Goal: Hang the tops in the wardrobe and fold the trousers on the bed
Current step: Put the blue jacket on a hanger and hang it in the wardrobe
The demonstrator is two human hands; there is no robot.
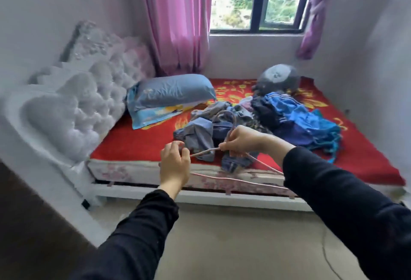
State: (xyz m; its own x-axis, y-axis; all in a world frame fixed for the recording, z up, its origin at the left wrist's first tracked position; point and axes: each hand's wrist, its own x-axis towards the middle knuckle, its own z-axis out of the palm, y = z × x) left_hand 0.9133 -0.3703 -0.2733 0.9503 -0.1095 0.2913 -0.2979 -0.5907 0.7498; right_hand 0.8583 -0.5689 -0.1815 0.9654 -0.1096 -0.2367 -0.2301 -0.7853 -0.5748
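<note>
Arms outstretched; left hand point(174, 164) and right hand point(242, 139) fingers clamped on the pink hanger point(233, 180).

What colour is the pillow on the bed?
The pillow is pale blue, with a yellow-patterned edge; the head view shows it.

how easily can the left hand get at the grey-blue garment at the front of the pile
Probably yes, once freed: the grey-blue garment lies just beyond the left hand with nothing between, but its fingers grip the pink hanger, so it must let go first.
</note>
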